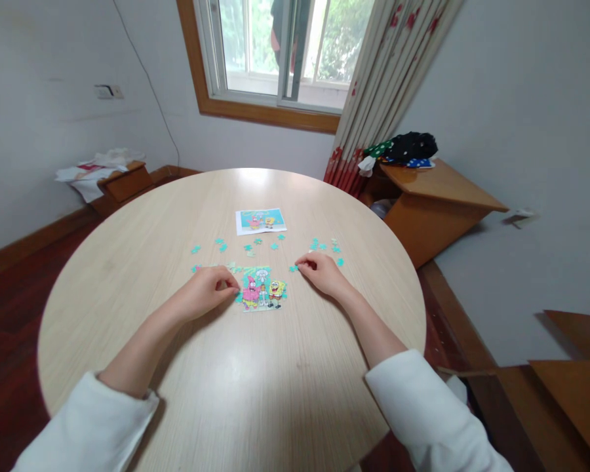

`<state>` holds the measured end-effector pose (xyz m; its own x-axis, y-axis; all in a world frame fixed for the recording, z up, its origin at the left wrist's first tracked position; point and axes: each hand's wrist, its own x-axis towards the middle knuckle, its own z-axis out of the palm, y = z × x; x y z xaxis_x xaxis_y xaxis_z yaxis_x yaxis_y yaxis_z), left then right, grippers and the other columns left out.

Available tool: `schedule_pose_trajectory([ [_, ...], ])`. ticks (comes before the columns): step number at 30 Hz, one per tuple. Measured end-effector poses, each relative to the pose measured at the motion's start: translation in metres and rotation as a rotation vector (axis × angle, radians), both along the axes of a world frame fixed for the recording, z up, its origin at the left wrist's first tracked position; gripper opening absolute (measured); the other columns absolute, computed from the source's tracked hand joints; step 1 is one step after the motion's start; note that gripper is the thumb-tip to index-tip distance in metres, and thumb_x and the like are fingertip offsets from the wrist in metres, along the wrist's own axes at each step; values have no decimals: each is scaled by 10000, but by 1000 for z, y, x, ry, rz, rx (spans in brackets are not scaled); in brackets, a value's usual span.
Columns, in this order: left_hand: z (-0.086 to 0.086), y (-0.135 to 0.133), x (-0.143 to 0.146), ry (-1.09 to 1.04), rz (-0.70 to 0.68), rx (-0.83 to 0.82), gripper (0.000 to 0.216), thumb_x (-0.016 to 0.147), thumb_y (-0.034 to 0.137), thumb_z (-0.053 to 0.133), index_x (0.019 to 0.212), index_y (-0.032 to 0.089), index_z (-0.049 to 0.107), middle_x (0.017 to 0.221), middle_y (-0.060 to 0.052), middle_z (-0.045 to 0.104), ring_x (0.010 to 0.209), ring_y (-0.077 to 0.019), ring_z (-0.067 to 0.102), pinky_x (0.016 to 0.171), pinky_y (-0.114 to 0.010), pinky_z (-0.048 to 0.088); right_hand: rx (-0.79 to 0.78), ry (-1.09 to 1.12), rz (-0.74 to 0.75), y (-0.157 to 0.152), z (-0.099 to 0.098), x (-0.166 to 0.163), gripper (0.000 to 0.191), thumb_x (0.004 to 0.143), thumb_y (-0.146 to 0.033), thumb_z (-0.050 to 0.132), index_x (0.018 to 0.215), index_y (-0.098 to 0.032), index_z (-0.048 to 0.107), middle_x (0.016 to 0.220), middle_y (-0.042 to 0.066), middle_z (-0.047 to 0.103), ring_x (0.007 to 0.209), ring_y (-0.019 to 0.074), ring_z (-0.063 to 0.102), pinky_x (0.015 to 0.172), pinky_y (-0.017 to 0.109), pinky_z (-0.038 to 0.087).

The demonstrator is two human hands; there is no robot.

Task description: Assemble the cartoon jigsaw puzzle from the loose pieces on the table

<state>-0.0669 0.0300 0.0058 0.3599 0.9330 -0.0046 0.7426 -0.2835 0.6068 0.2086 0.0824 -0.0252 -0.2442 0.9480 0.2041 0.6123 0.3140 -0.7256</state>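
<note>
A partly assembled jigsaw puzzle [262, 290] with cartoon figures lies flat on the round table. At its left edge, my left hand [209, 288] is closed in a pinch on a teal puzzle piece [238, 297], whose outline is partly hidden by the fingertips. To the right of the puzzle, my right hand [322, 272] pinches another teal puzzle piece [293, 268] at the tabletop. Loose pieces [248, 248] are scattered beyond both hands, and some behind my left hand are partly covered.
A printed reference picture [261, 221] lies past the loose pieces on the wooden table [236, 387]. Wooden stools or cabinets stand at the back left [125, 183] and right [435, 196], with cloths on them. A curtain [373, 92] hangs by the window.
</note>
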Motion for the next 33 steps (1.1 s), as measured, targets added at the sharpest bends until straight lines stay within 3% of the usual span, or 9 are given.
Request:
schedule_pose_trajectory([
  [6, -2, 0, 0, 44, -31, -58, 197, 747, 270, 519, 743, 158, 681, 677, -25, 624, 590, -143, 519, 548, -248, 371, -22, 14, -4, -1, 1, -1, 166, 757, -124, 530, 792, -137, 692, 704, 19, 624, 634, 114, 510, 635, 247, 395],
  [25, -10, 2, 5, 22, -92, 88, 168, 795, 194, 504, 765, 167, 667, 793, -46, 634, 705, -158, 562, 672, -278, 428, -14, 15, -3, 1, -1, -1, 176, 749, -136, 523, 791, -142, 694, 706, 19, 621, 631, 114, 506, 633, 250, 397],
  [33, -4, 0, 5, -22, -98, 113, 203, 808, 211, 487, 785, 167, 684, 807, -51, 626, 717, -158, 560, 679, -282, 431, -18, 23, -2, 1, -2, -1, 172, 753, -145, 524, 798, -142, 690, 695, 13, 611, 623, 111, 499, 629, 249, 395],
])
